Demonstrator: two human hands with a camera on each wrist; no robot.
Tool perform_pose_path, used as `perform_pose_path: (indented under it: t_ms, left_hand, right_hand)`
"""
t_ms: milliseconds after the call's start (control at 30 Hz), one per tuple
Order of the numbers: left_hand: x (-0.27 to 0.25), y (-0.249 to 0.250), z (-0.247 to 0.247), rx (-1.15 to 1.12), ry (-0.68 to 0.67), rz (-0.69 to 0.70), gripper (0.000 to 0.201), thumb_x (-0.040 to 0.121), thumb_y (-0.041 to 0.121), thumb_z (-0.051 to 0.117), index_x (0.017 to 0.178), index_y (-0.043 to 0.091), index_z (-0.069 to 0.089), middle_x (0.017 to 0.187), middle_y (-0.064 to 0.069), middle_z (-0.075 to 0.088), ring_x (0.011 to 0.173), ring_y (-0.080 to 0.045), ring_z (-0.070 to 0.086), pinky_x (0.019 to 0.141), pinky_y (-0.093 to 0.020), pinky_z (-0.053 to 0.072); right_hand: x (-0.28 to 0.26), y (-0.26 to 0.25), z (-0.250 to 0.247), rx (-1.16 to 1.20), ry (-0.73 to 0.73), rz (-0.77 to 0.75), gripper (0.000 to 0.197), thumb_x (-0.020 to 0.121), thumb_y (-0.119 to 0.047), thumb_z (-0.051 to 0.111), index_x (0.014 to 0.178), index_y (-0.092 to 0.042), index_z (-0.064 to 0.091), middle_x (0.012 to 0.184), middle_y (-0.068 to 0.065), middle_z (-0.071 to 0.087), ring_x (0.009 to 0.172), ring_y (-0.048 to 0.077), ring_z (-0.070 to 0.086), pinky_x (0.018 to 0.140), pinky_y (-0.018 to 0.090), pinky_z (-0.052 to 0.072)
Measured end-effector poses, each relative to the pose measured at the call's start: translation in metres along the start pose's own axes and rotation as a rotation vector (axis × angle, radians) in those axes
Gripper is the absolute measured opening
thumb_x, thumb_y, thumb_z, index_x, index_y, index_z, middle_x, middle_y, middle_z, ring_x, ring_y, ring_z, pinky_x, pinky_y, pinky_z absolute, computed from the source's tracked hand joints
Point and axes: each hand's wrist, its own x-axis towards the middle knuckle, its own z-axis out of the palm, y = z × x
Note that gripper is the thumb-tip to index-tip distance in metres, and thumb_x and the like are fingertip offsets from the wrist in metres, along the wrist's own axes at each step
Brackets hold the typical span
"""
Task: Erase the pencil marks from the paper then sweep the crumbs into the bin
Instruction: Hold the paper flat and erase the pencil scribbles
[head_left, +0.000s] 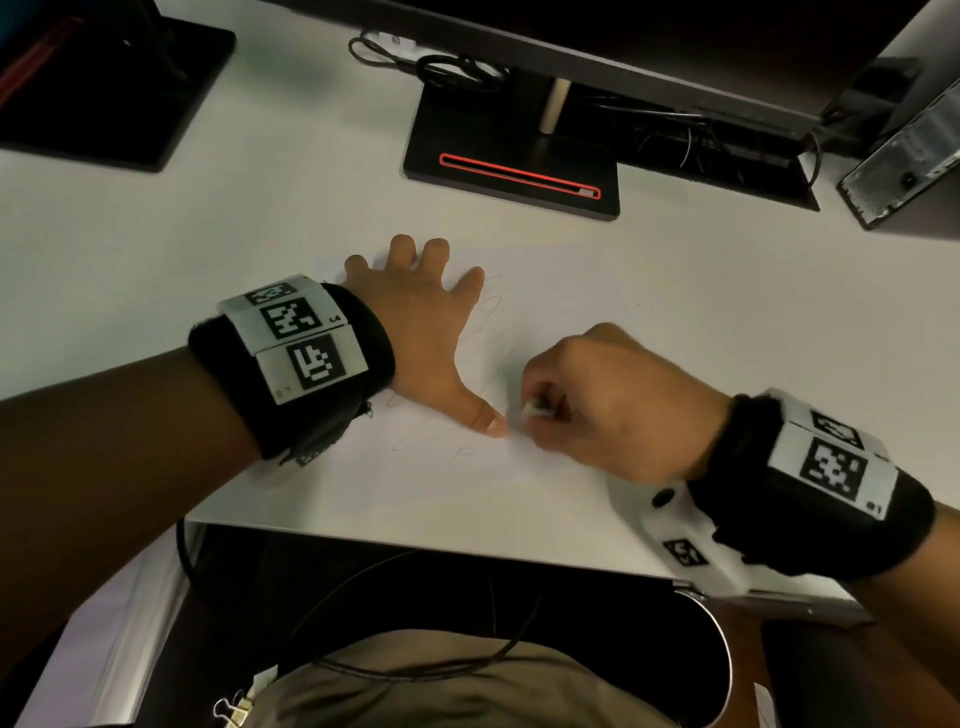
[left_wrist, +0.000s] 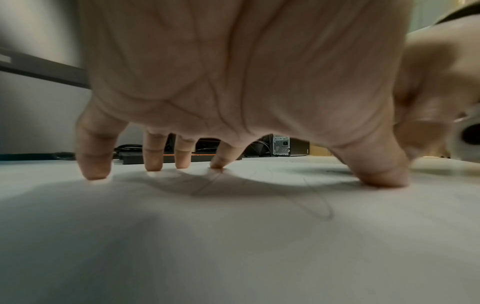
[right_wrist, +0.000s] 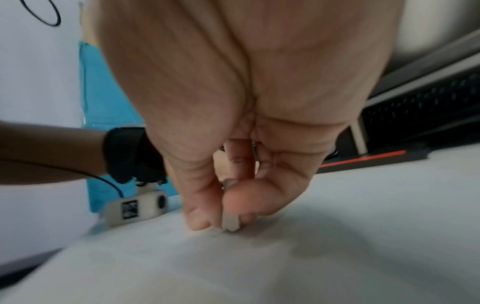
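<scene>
A white sheet of paper (head_left: 561, 312) with faint pencil scribbles (head_left: 488, 332) lies on the white desk. My left hand (head_left: 421, 322) is spread flat on the sheet, its fingertips (left_wrist: 93, 172) and thumb pressing it down. Just right of that thumb, my right hand (head_left: 597, 395) pinches a small white eraser (head_left: 535, 410) between thumb and fingers. In the right wrist view the eraser (right_wrist: 230, 223) has its lower end touching the paper (right_wrist: 311, 257). Thin pencil lines (left_wrist: 319, 203) curve across the paper (left_wrist: 233, 246) under my left palm.
A black monitor stand with a red stripe (head_left: 514, 161) sits behind the paper, with cables (head_left: 447, 67) beside it. Another dark stand (head_left: 114, 83) is at the far left, a computer case (head_left: 909, 150) at the far right. The desk's front edge (head_left: 415, 545) is close to my body.
</scene>
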Motion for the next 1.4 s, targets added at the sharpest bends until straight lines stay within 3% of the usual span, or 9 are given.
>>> perform_pose_path:
  t_ms: [233, 333, 467, 600, 733, 900, 1067, 1167, 1400]
  left_hand:
    - [0.001, 0.0, 0.0, 0.004, -0.004, 0.003, 0.148, 0.038, 0.106, 0.048, 0.155, 0.027, 0.003, 0.156, -0.008, 0.01, 0.143, -0.035, 0.015, 0.107, -0.057, 0.034]
    - [0.0, 0.0, -0.001, 0.016, -0.019, -0.006, 0.148, 0.04, 0.107, 0.046, 0.156, 0.027, 0.001, 0.159, -0.008, 0.007, 0.144, -0.035, 0.012, 0.109, -0.058, 0.032]
    - [0.0, 0.0, 0.0, 0.0, -0.01, 0.003, 0.149, 0.037, 0.107, 0.047, 0.155, 0.027, 0.003, 0.157, -0.008, 0.01, 0.143, -0.035, 0.014, 0.107, -0.057, 0.033]
    - [0.0, 0.0, -0.001, 0.015, -0.022, -0.005, 0.148, 0.04, 0.107, 0.046, 0.156, 0.026, 0.001, 0.159, -0.008, 0.007, 0.144, -0.036, 0.013, 0.108, -0.058, 0.033]
    - [0.0, 0.001, -0.001, 0.009, -0.015, 0.002, 0.147, 0.041, 0.105, 0.048, 0.156, 0.026, 0.001, 0.159, -0.008, 0.007, 0.144, -0.036, 0.013, 0.108, -0.058, 0.033]
    - [-0.001, 0.0, -0.001, 0.021, -0.026, 0.003, 0.149, 0.041, 0.107, 0.045, 0.157, 0.026, -0.003, 0.161, -0.007, 0.004, 0.145, -0.037, 0.011, 0.11, -0.059, 0.031]
    - [-0.002, 0.0, 0.0, 0.016, -0.014, 0.004, 0.148, 0.041, 0.106, 0.046, 0.156, 0.026, -0.001, 0.159, -0.009, 0.005, 0.144, -0.036, 0.012, 0.109, -0.057, 0.032]
    - [-0.002, 0.001, -0.001, 0.012, -0.034, -0.001, 0.15, 0.041, 0.106, 0.046, 0.157, 0.027, -0.004, 0.161, -0.008, 0.002, 0.146, -0.036, 0.008, 0.11, -0.058, 0.03]
    - [-0.001, 0.0, -0.001, 0.012, -0.03, 0.005, 0.15, 0.04, 0.107, 0.045, 0.157, 0.027, -0.003, 0.16, -0.008, 0.004, 0.145, -0.036, 0.01, 0.109, -0.058, 0.031]
  right_hand:
    - [-0.003, -0.008, 0.004, 0.025, -0.031, -0.028, 0.013, 0.086, -0.022, 0.064, 0.077, -0.016, 0.07, 0.065, -0.001, 0.065, 0.06, 0.013, 0.059, 0.063, 0.03, 0.051]
    - [0.003, 0.004, -0.004, 0.003, 0.027, 0.032, 0.014, 0.085, -0.021, 0.064, 0.073, -0.013, 0.067, 0.063, 0.001, 0.064, 0.06, 0.015, 0.059, 0.064, 0.036, 0.052]
    - [-0.006, -0.012, 0.007, 0.064, -0.064, -0.044, 0.013, 0.085, -0.022, 0.064, 0.074, -0.015, 0.069, 0.061, 0.0, 0.064, 0.058, 0.014, 0.059, 0.059, 0.029, 0.05]
    - [0.004, 0.007, -0.004, 0.022, 0.034, 0.048, 0.016, 0.085, -0.021, 0.065, 0.073, -0.01, 0.068, 0.061, 0.003, 0.064, 0.059, 0.017, 0.059, 0.063, 0.033, 0.05]
    - [0.001, -0.004, 0.003, 0.079, -0.044, -0.015, 0.015, 0.086, -0.022, 0.064, 0.074, -0.015, 0.069, 0.061, 0.0, 0.064, 0.058, 0.014, 0.06, 0.058, 0.027, 0.05]
    - [0.012, 0.021, -0.011, 0.016, 0.06, 0.12, 0.025, 0.085, -0.028, 0.066, 0.073, -0.007, 0.066, 0.063, 0.006, 0.063, 0.062, 0.02, 0.057, 0.066, 0.039, 0.052]
    - [0.011, 0.003, -0.001, 0.028, -0.05, 0.041, 0.026, 0.086, -0.03, 0.067, 0.071, -0.008, 0.066, 0.06, 0.006, 0.061, 0.057, 0.018, 0.052, 0.057, 0.03, 0.046]
    - [0.019, 0.019, -0.012, 0.016, 0.034, 0.138, 0.029, 0.086, -0.028, 0.068, 0.069, -0.005, 0.063, 0.06, 0.006, 0.059, 0.056, 0.018, 0.049, 0.055, 0.031, 0.043]
    - [0.022, 0.012, -0.01, 0.007, -0.022, 0.046, 0.026, 0.086, -0.027, 0.067, 0.071, -0.005, 0.066, 0.061, 0.01, 0.062, 0.059, 0.022, 0.054, 0.059, 0.033, 0.048]
